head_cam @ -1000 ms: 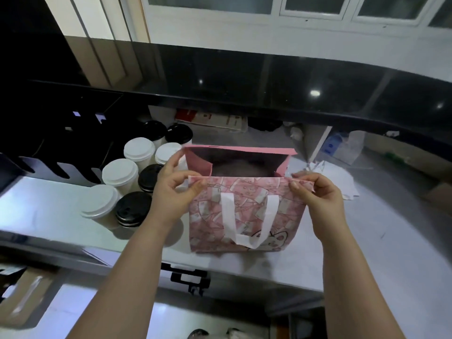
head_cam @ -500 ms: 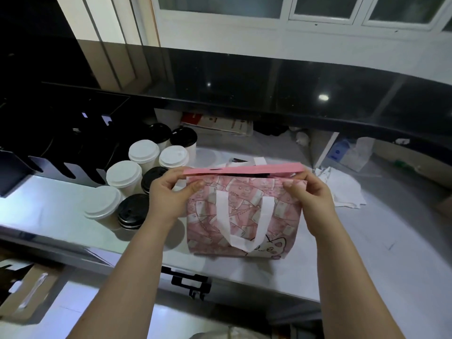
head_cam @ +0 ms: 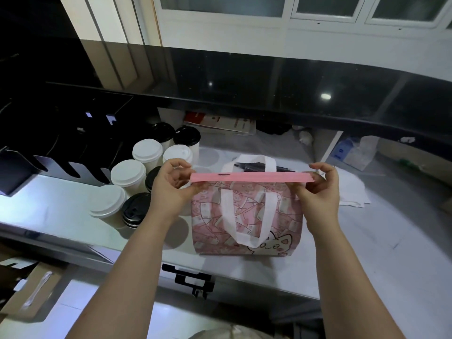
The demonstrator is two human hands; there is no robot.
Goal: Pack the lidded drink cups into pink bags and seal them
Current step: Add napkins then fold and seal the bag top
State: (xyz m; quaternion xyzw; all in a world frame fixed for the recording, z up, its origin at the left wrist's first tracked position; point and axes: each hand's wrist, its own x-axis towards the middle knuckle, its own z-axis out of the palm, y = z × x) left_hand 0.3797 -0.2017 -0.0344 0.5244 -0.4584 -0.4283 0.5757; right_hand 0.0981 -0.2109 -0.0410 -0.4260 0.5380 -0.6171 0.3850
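Note:
A pink patterned bag with white handles and a cat print stands on the grey counter. Its two top edges are pressed together into a flat pink strip. My left hand pinches the strip's left end and my right hand pinches its right end. What is inside the bag is hidden. Left of the bag stand several lidded paper cups, some with white lids and some with black lids.
A black slotted rack stands behind the cups at the left. A black raised ledge runs along the back. White paper lies right of the bag. Cardboard boxes sit below the counter's front edge.
The bag's open mouth has been closed: both hands brought the front and back top edges together and pulled them into a flat strip. The back handle now stands up behind it.

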